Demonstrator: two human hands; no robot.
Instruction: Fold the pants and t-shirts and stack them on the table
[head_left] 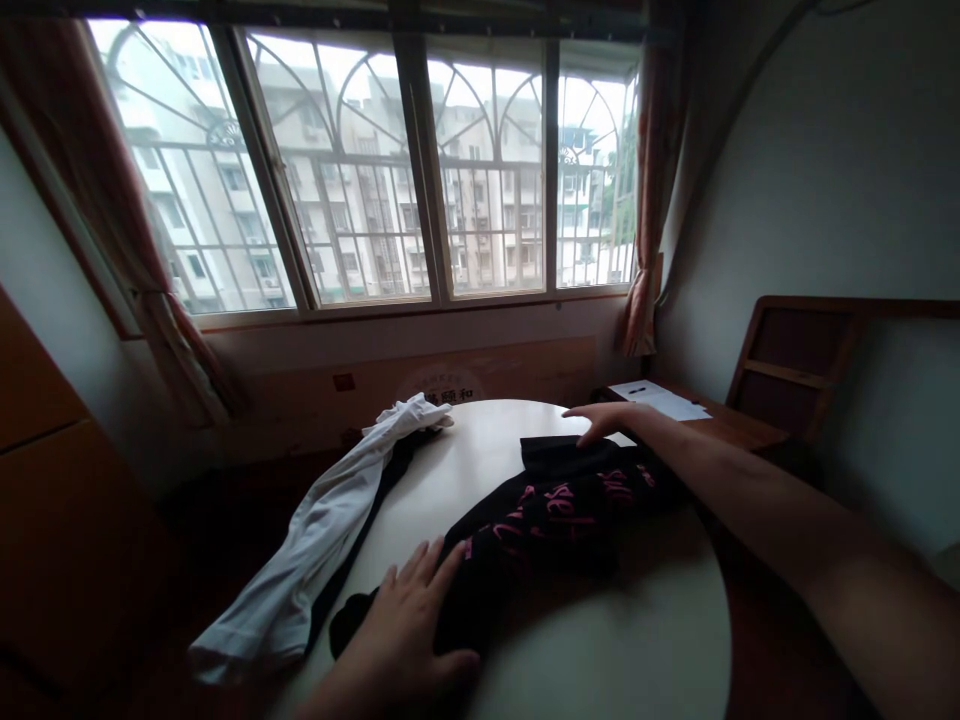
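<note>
A black T-shirt (547,520) with pink lettering lies partly folded across the round white table (660,610). My left hand (412,610) rests on its near left end, fingers spread and pressing on the cloth. At the far right end, my right hand (607,422) reaches over the shirt's edge, thumb and fingers apart. Whether the right fingertips touch the cloth or hover just above it is hard to make out. White clothing (330,520) with a dark piece under it is draped along the table's left edge.
Behind the table's right side, papers (660,400) and a pen lie on a wooden desk (742,425). A wooden frame (795,345) leans by the right wall. Barred windows (487,180) with tied curtains (645,240) fill the far wall. An orange cabinet (52,490) stands left.
</note>
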